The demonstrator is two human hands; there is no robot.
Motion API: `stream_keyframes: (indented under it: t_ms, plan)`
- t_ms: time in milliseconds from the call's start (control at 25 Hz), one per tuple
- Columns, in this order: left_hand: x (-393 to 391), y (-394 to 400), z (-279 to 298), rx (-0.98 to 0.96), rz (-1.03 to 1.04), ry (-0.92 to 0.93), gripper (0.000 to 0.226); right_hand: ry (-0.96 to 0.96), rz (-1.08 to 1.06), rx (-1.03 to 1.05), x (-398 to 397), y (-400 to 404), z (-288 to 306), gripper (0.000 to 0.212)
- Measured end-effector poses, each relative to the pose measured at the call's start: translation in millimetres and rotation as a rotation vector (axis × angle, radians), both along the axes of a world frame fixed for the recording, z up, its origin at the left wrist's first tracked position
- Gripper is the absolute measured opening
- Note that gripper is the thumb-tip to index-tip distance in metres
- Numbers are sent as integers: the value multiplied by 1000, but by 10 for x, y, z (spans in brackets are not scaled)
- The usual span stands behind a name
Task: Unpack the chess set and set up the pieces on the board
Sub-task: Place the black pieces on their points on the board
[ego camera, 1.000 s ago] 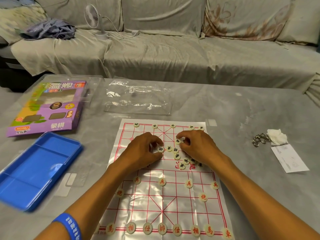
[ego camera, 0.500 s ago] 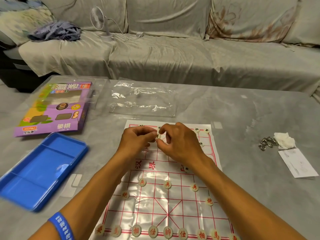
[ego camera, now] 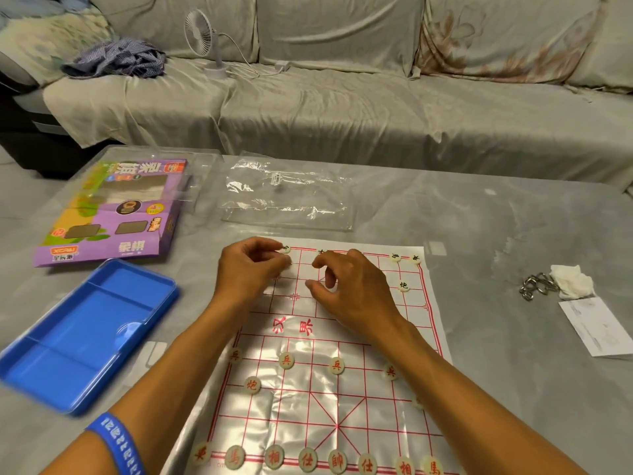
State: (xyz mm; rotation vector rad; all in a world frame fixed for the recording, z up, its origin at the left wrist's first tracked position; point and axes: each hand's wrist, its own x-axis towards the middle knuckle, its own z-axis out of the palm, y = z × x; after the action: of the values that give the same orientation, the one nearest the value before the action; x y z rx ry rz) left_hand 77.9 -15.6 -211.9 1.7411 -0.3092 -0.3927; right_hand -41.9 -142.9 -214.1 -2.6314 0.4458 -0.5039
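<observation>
The board (ego camera: pixel 329 389), a thin sheet with a red grid, lies flat on the grey surface (ego camera: pixel 479 234), directly before the person. Red pieces stand placed on its near half: a row (ego camera: pixel 308 459) along the near edge, two cannons of which the left one (ego camera: pixel 252 385) is plainly seen, and soldiers (ego camera: pixel 286 360) on the line nearer the river. Dark pieces occupy the far edge: two at the far right corner (ego camera: pixel 395 257), one cannon (ego camera: pixel 404 286) below them, and one (ego camera: pixel 285 248) at the far left beside the left hand.

The left hand (ego camera: pixel 250 272) hovers over the far left of the board, fingers curled inward with fingertips drawn together; whether they pinch a piece cannot be told. The right hand (ego camera: pixel 352 293) is held over the far middle of the board, fingers curled and apart from the thumb, with nothing visibly held. The two hands are near each other but not touching. A blue wristband (ego camera: pixel 116 443) is on the left forearm.

Left of the board lies a blue tray (ego camera: pixel 85 334). Beyond it rests a purple box (ego camera: pixel 113 214). A clear plastic bag (ego camera: pixel 287 197) lies flat past the far edge of the board. To the right are metal rings (ego camera: pixel 536 286), a white tissue (ego camera: pixel 572 281) touching them, and a paper slip (ego camera: pixel 599 325). Behind the surface is a covered sofa (ego camera: pixel 342 108) bearing a small fan (ego camera: pixel 202 32) and a striped cloth (ego camera: pixel 116 60).
</observation>
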Motion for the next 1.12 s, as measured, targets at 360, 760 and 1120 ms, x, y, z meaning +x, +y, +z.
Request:
stream_keyframes:
  t_ms: [360, 760, 1120]
  plan:
    - [456, -98, -165, 283, 195, -309, 7, -14, -145, 43, -252, -422, -3, 20]
    - [-141, -148, 87, 382, -376, -549, 17, 73, -159, 101, -644, -700, 17, 13]
    - [-408, -239, -47, 495, -573, -540, 29, 143, -223, 100, -680, -727, -35, 22]
